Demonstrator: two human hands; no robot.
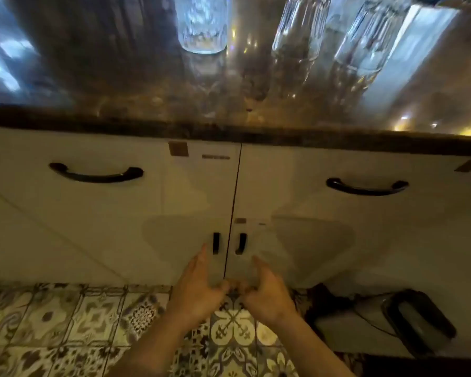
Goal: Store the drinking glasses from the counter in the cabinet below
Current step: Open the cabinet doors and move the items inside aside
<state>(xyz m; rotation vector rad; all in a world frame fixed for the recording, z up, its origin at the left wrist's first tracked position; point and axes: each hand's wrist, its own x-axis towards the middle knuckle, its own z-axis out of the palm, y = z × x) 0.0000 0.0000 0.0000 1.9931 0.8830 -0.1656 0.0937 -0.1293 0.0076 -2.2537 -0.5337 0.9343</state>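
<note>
Drinking glasses of clear ribbed glass, three visible, stand on the dark polished stone counter [120, 110]: one at centre [202, 25], two further right [299, 28] and [365, 36], all towards the far side and blurred. None is held. Below the counter, two white drawer fronts carry curved black pulls, left [95, 174] and right [367, 187]. Under these the white double-door cabinet [174, 240] is shut, its two small black vertical handles, left [216, 242] and right [241, 243], flanking the centre seam. Left hand [199, 287] and right hand [267, 292] are both low in front of the doors, just below the handles, fingers loosely spread and part-curled, holding nothing; neither touches a handle as far as the blur allows. Judgement: step in hand is opening the cabinet, storage itself not begun. Next move calls for each hand to hook its own handle and swing the doors outward, clearing the way before reaching up for a glass. Patterned floor tiles [65, 322] lie below; a dark object [419, 322] sits at the near right, identity unclear.
</note>
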